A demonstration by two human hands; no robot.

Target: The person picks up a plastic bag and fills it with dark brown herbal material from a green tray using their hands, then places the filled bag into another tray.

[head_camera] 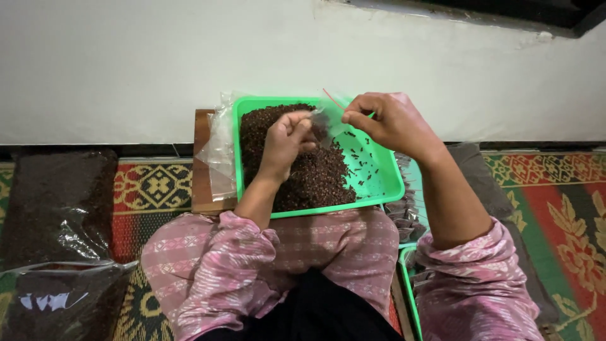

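A green plastic tray (386, 184) rests on my lap, piled on its left side with small dark brown dried bits (315, 177). Above the pile, my left hand (285, 142) pinches some of the dark bits at the mouth of a small clear plastic bag (325, 123). My right hand (388, 120) pinches the other edge of that bag, which has a thin red strip at its top. Both hands hover over the tray's far half.
A stack of clear plastic bags (218, 151) lies on a wooden board (202, 183) left of the tray. Large bags of dark material (57, 208) sit at far left. Another green tray with small filled packets (407, 218) is at my right, on a patterned mat (555, 202).
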